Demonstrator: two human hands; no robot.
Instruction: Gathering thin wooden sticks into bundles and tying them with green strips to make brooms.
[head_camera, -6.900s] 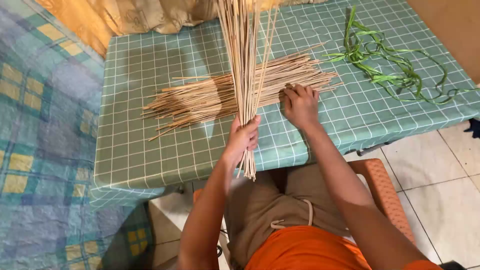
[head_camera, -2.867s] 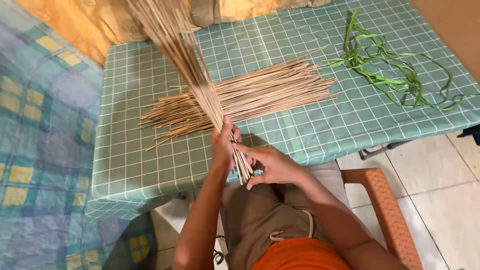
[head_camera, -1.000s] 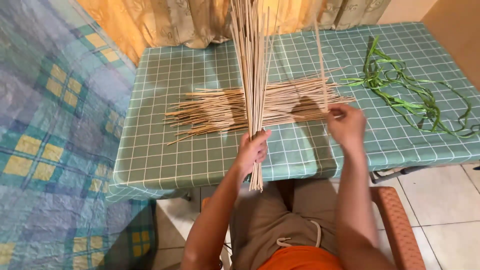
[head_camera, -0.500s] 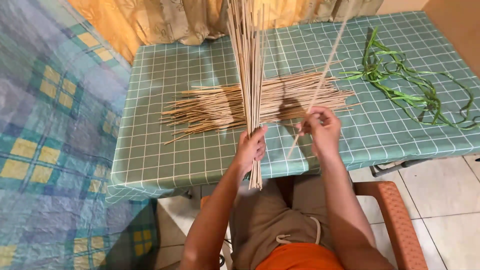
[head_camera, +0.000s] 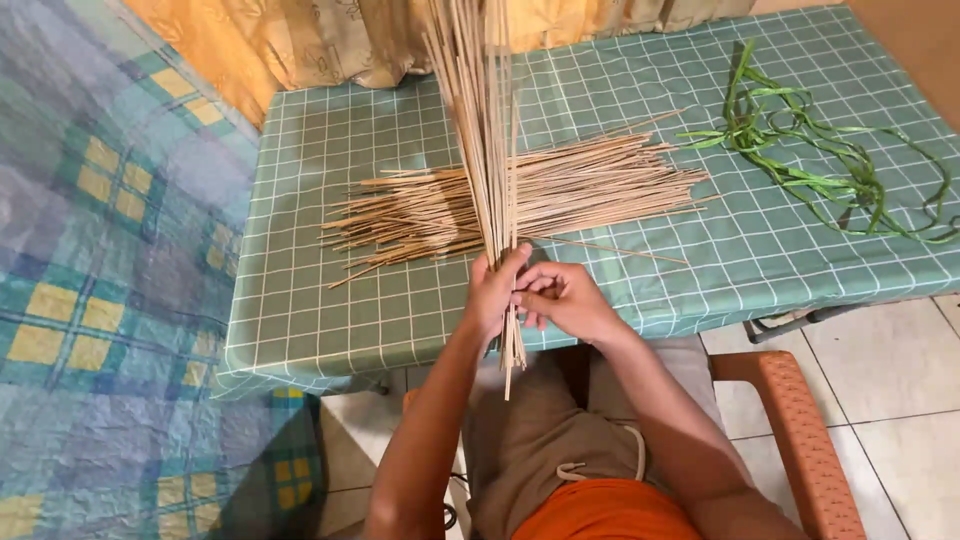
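Upright, a bundle of thin sticks (head_camera: 487, 150), gripped near its lower end by left hand (head_camera: 497, 292); right hand (head_camera: 562, 297) touching it, fingers curled. Gathering step, seemingly; next calls for another from loose sticks (head_camera: 560, 190) on checked surface (head_camera: 330, 310).

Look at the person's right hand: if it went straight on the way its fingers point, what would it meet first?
The right hand points leftward and already touches the upright bundle of sticks near its lower end. Going on, it would press against that bundle first, then the left hand gripping it from the other side, as far as depth can be judged.
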